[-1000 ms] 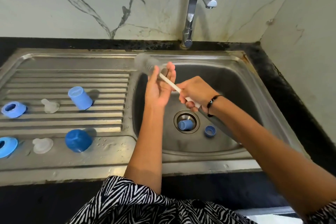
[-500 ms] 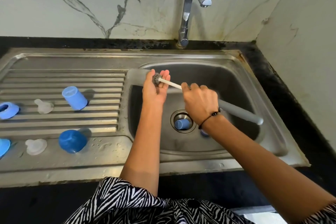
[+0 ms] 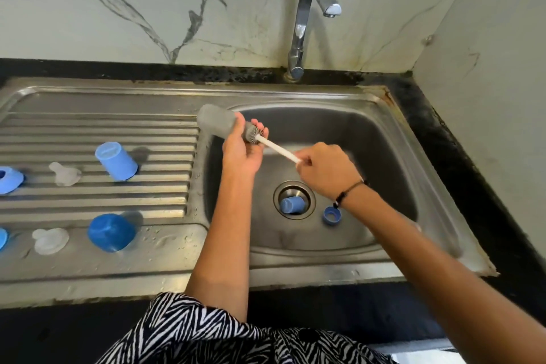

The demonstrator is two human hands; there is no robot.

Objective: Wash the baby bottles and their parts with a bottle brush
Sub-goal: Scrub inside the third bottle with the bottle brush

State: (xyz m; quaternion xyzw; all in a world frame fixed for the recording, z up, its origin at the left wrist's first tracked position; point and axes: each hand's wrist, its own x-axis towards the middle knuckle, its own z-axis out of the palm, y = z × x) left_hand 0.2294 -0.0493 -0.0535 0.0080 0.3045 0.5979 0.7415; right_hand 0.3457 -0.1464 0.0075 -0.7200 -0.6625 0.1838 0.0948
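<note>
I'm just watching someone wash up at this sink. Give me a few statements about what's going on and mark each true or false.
1. The left hand holds the baby bottle over the sink. True.
2. Water runs from the tap. False: no stream shows.
3. The right hand grips the bottle brush by its white shaft. True.
4. The drain is bare. False: a small blue cap sits in it.
5. Two clear teats lie on the draining board. True.

Two blue rings cut off at the left edge, brush head hidden inside the bottle, handle end buried in the right hand
</note>
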